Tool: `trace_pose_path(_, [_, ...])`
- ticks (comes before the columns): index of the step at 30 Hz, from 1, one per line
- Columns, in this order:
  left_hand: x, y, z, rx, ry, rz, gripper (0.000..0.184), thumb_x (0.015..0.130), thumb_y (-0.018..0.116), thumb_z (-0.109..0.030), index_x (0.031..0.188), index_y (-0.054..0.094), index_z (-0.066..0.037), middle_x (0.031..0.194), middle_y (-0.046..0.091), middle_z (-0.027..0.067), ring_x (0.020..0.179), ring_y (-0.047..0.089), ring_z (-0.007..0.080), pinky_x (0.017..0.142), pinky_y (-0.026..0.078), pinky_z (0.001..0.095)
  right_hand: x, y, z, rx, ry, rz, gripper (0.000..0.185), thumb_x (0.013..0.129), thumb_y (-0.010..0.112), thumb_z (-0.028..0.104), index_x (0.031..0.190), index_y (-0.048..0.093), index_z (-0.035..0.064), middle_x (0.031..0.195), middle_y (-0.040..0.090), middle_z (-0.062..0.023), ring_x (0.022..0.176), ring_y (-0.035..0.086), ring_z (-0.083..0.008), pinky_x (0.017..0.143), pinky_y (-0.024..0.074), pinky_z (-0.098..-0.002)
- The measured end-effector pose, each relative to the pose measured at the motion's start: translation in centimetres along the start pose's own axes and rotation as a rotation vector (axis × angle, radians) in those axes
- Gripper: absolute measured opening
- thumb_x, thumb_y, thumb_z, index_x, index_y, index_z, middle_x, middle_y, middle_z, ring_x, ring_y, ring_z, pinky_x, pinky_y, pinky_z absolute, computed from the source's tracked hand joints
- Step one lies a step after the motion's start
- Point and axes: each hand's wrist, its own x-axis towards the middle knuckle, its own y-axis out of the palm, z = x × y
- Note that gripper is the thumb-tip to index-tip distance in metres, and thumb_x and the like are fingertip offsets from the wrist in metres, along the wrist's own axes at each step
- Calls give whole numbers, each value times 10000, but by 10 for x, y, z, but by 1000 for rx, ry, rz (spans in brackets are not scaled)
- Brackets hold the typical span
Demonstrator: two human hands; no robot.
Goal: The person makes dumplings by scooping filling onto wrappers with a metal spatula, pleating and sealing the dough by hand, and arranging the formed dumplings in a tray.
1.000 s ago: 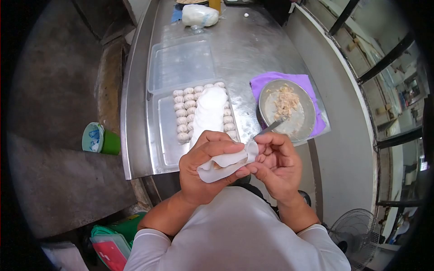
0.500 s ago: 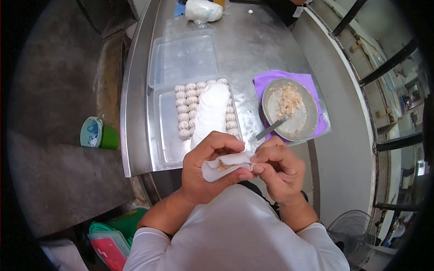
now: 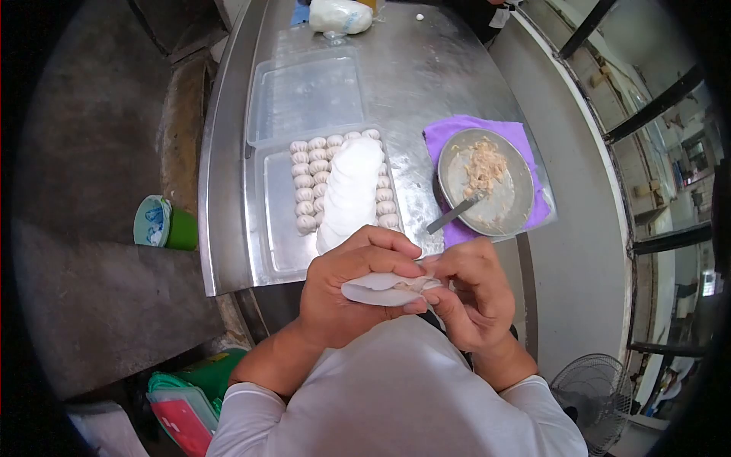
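Observation:
A filled dumpling wrapper (image 3: 373, 291), white and round, is folded partly over its filling between my hands, in front of my chest. My left hand (image 3: 343, 278) cradles it from the left, thumb below and fingers above. With thumb and forefinger, my right hand (image 3: 476, 293) pinches the wrapper's right edge. Just beyond lies a stack of white wrappers (image 3: 352, 186), fanned out over rows of pleated dumplings (image 3: 303, 182) in a clear plastic tray (image 3: 266, 213). To the right, a metal bowl (image 3: 512, 217) contains pale minced filling (image 3: 485, 166) and a flat-handled spatula (image 3: 453, 215).
The bowl sits on a purple cloth (image 3: 438, 133) on the steel table (image 3: 411, 84). A clear lid (image 3: 304, 95) and a white plastic-wrapped bundle (image 3: 340, 17) lie farther back. A green bucket (image 3: 183, 231) stands at left, a fan (image 3: 594, 396) at lower right.
My right fingers have drawn more of the wrapper's right edge together, and its opening has narrowed. My left fingers have curled further over it. The view has shifted slightly.

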Motion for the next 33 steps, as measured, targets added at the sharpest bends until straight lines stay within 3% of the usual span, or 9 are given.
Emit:
trace_pose_path(2, [3,2,-6,99,11,40,404,707,905,-10,1058,713,-65,1169,648,94,1041,642,169,873,538,301,-2,-9,-3,-189,-123,146,123,882,746,58,965,687,-13,1010,595,-130,884,532,-175,711,446,-275])
trace_pose_path(5, [-3,10,0,-117,-24,-103,375,709,901,-6,1038,732,-66,1171,653,98,1052,643,161,875,543,292,-7,-11,-3,-199,-102,137,157,878,753,58,1001,689,-16,1044,580,-136,899,534,-177,725,453,-285])
trace_pose_path(9, [-3,8,-2,-25,-45,-52,374,718,894,-1,1048,731,-66,1170,656,100,1054,646,158,880,547,291,-7,-8,-6,-136,-151,128,172,880,744,41,1024,687,-33,1033,582,-137,910,538,-176,740,461,-288])
trace_pose_path(12, [-3,10,0,5,-11,-9,363,727,885,10,1043,723,-61,1166,655,100,1049,646,156,888,547,294,-9,-5,-2,69,31,-22,166,880,736,25,1017,683,-53,999,597,-143,899,546,-182,751,466,-285])
trace_pose_path(17, [-8,21,-4,-236,-113,-143,366,764,857,15,1090,704,-48,1154,652,102,1037,643,164,873,531,285,-6,-16,-1,-95,-68,126,128,877,696,-36,1005,690,-44,979,652,-167,793,604,-216,693,503,-296])
trace_pose_path(20, [-6,15,2,-4,61,-1,345,800,836,4,1113,695,-39,1148,645,103,1045,633,169,884,519,291,-8,-19,-4,-135,-149,151,129,875,706,-30,1001,690,-51,956,644,-151,802,608,-219,697,504,-302])
trace_pose_path(24, [-6,15,0,-52,11,43,312,824,821,-6,1109,696,-33,1142,638,101,1058,626,170,901,516,301,-8,-17,-1,-129,-166,103,166,872,719,-19,1033,687,-49,929,621,-136,812,609,-216,704,503,-299])
trace_pose_path(30, [-9,18,1,-65,-16,54,311,829,817,-9,1115,694,-18,1142,633,106,1055,626,171,894,528,302,-17,-8,3,239,139,-93,218,872,731,5,1079,675,-36,934,635,-138,844,601,-212,744,504,-299])
trace_pose_path(33, [-11,23,0,-118,-52,70,325,834,810,-3,1131,680,-12,1149,624,110,1053,621,163,889,534,304,-16,-21,2,-33,16,85,188,870,722,-8,1049,674,-36,939,646,-139,861,595,-211,755,500,-311])
